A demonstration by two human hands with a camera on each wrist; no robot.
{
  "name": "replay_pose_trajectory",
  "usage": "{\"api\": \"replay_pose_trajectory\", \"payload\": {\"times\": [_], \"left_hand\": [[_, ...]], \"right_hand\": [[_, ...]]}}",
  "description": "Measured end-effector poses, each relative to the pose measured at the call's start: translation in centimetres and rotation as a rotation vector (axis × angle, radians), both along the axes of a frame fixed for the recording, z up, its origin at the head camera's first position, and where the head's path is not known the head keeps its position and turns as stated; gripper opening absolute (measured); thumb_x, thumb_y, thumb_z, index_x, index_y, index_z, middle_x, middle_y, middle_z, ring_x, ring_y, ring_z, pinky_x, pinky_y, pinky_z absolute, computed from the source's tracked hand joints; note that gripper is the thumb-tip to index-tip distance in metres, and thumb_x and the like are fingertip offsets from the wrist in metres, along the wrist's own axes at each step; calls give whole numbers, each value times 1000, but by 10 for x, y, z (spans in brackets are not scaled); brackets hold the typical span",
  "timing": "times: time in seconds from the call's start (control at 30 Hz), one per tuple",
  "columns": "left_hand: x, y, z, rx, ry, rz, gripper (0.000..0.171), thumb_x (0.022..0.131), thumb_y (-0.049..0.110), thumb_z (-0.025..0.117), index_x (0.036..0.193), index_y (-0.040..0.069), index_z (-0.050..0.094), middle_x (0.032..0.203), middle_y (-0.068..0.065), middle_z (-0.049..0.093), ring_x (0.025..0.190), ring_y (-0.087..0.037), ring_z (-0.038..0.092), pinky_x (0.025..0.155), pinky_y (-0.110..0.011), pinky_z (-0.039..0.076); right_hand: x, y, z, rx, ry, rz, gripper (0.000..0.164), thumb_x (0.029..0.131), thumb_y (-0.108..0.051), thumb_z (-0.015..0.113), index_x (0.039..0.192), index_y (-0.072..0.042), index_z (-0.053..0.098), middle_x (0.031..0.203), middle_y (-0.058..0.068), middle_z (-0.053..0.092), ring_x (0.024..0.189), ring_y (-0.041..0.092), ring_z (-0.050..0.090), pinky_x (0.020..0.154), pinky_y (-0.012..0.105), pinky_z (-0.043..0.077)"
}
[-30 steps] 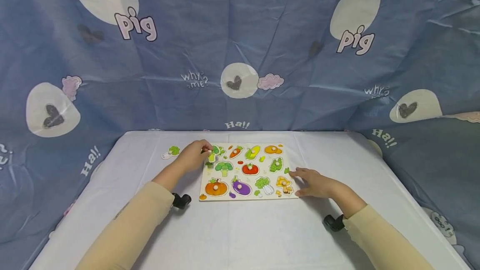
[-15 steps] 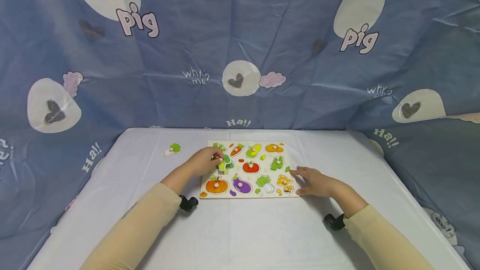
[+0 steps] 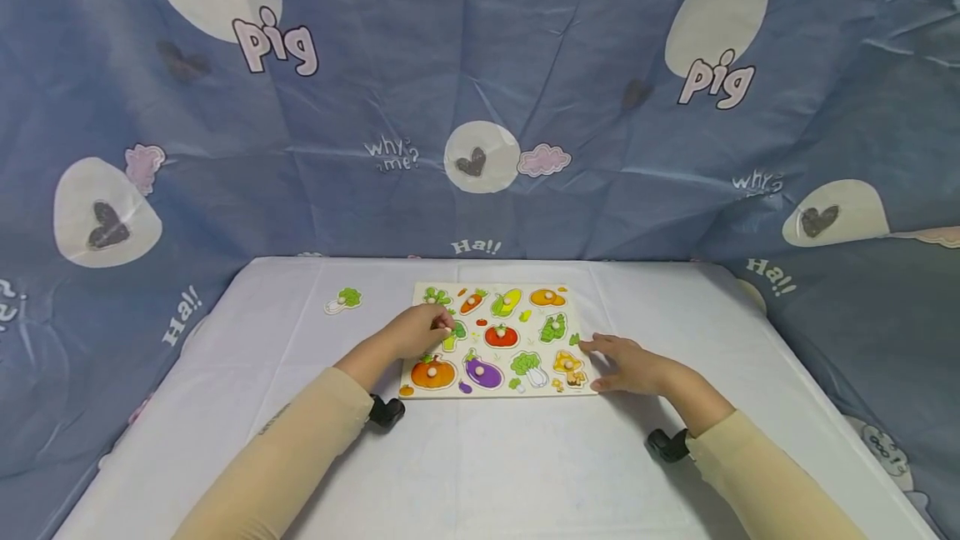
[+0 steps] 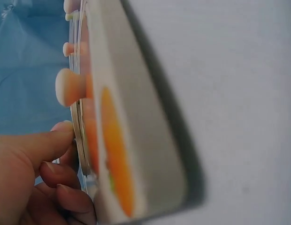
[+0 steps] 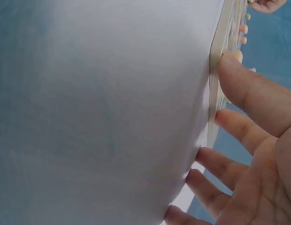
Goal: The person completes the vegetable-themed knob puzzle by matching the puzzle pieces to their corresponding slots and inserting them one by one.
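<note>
A white vegetable peg puzzle board (image 3: 531, 340) lies on the table, with knobbed pieces in it. My left hand (image 3: 422, 330) pinches the broccoli piece (image 3: 455, 335) by its knob, directly over the broccoli picture near the board's left side. In the left wrist view, thumb and fingers (image 4: 49, 140) meet behind the pumpkin piece's knob (image 4: 68, 87), and what they hold is hidden. At the board's right edge rests my right hand (image 3: 630, 365), fingers spread. Its thumb (image 5: 234, 79) touches the board's side (image 5: 214, 84) in the right wrist view.
A loose green-and-white cabbage piece (image 3: 343, 300) lies on the white tablecloth (image 3: 495, 465) left of the board. Pumpkin (image 3: 432, 372), eggplant (image 3: 482, 372) and tomato (image 3: 501, 337) pieces sit around the left hand. A blue printed cloth (image 3: 480, 215) hangs behind the table.
The left hand has moved from the board's upper left corner rightward and down to the broccoli picture, bringing the broccoli piece with it. The right hand has stayed at the right edge.
</note>
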State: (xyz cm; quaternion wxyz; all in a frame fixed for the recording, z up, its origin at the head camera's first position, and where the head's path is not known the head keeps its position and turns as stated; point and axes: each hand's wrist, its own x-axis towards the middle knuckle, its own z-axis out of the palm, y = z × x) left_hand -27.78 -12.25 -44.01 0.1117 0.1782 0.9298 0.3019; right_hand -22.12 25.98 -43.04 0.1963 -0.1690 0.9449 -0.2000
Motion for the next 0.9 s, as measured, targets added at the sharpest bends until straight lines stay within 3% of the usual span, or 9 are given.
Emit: {"api": "replay_pose_trajectory", "payload": {"times": [0.33,0.9], "left_hand": [[0,2,1,5,-3,60,6,99,16,64,99,12,68,89,0,60,83,-16,54,82,-35,47],[3,-3,-3,49,9,63,5,100,18,64,100,14,66,91,1,60,87,-17,55,85,-37,47]], "right_hand": [[-1,-1,1,9,0,-3,75,86,-32,79,150,-12,46,159,25,28,144,51,22,111,69,23],[2,-3,5,-2,-5,9,75,87,-31,77,150,-8,45,159,28,27,144,52,22,112,68,23]]}}
